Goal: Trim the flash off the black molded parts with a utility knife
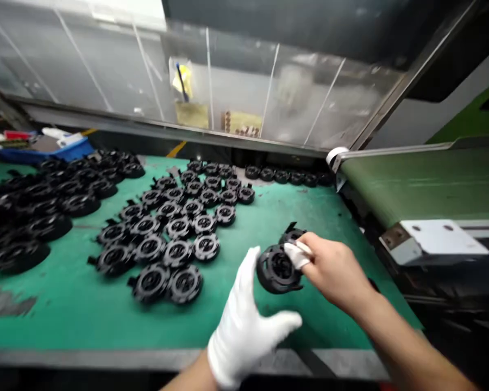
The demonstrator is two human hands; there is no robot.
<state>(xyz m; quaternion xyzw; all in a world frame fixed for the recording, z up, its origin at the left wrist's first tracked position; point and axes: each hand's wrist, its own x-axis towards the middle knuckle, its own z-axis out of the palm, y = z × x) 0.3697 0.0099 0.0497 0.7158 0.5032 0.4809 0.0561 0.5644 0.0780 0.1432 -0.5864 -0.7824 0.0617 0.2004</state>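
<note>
My right hand, bare with white tape on a fingertip, grips a round black plastic part held on edge just above the green mat. A second black part lies right behind it. My left hand wears a white glove. Its fingers are stretched out beside the held part, touching or nearly touching its left rim. Several more black round parts lie in rows on the mat to the left.
A heap of black parts fills the far left. A row of parts lines the back edge under a clear plastic guard. A green conveyor belt with a white bracket runs on the right. A blue tray sits back left.
</note>
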